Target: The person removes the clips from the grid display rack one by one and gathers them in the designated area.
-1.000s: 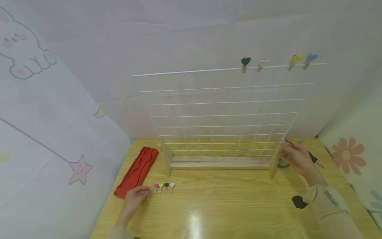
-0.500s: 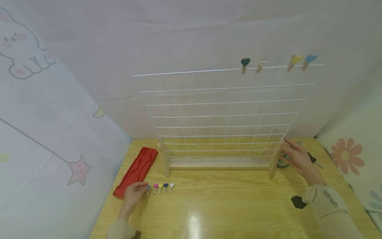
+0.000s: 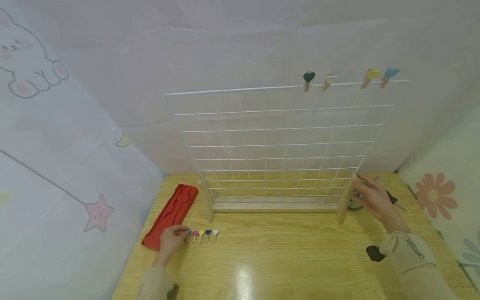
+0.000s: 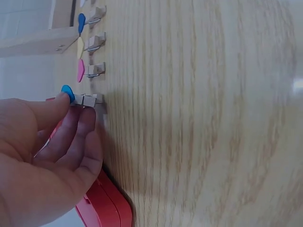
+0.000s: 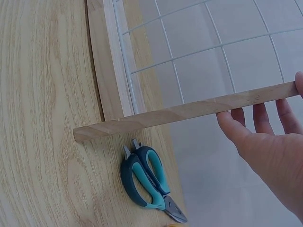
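My left hand (image 3: 172,241) pinches a wooden clothespin with a light-blue heart (image 4: 67,93) between thumb and fingers, at the left end of a row of heart clothespins. Beside it lie a pink one (image 3: 195,233), a yellow one (image 3: 201,233), a dark-blue one (image 3: 208,232) and a white one (image 3: 215,232). My right hand (image 3: 375,201) holds the right wooden upright (image 5: 189,109) of a white wire grid rack (image 3: 240,111), its fingers against one edge. Along the rack's top wire are clipped a green heart clothespin (image 3: 309,77), a whitish one, a yellow one and a light-blue one.
A red moulded tray (image 3: 172,212) lies at the left table edge. Teal-handled scissors (image 5: 156,182) rest on the table behind the right upright, near my right hand. A small black piece (image 3: 376,253) shows by the right sleeve. Printed cloth hangs around the table (image 3: 277,254).
My left hand has moved slightly up and right, bringing the light-blue clothespin closer to the pink one in the row. The right hand stays on the upright.
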`<state>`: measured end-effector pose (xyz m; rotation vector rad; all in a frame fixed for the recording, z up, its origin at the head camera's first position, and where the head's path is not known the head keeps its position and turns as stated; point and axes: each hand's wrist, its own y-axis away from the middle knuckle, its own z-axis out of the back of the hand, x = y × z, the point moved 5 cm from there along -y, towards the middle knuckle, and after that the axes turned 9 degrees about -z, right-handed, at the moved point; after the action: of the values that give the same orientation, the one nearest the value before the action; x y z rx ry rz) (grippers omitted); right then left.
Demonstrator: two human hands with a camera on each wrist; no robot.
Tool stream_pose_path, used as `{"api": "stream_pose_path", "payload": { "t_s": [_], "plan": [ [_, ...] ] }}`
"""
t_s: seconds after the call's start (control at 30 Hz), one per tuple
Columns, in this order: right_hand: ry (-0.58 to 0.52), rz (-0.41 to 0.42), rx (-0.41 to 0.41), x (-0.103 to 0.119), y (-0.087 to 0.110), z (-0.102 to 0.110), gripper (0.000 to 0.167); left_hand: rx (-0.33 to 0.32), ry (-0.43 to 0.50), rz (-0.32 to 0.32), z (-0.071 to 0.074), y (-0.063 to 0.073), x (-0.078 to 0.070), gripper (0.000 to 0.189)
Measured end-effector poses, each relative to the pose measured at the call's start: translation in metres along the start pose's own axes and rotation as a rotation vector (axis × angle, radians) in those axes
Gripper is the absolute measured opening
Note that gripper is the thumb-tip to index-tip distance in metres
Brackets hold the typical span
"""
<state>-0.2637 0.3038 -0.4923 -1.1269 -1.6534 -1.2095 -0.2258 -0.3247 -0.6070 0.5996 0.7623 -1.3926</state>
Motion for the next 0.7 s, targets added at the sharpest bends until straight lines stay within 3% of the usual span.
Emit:
{"api": "stream_pose_path", "payload": {
  "t_s": [0.27,0.57,0.7],
  "plan": [
    [0.010,0.010,-0.001,0.000,-0.001,0.000,0.076,-0.008,-0.136,-0.066,-0.005,-0.005,0.002,0.010],
    [0.032,-0.008,-0.011,0.001,0.001,-0.002,0.078,-0.008,-0.121,-0.032,-0.010,-0.006,0.004,0.016],
    [0.035,0.000,-0.008,0.001,0.001,-0.002,0.077,-0.026,-0.141,-0.061,-0.012,-0.005,0.004,0.015]
  ]
}}
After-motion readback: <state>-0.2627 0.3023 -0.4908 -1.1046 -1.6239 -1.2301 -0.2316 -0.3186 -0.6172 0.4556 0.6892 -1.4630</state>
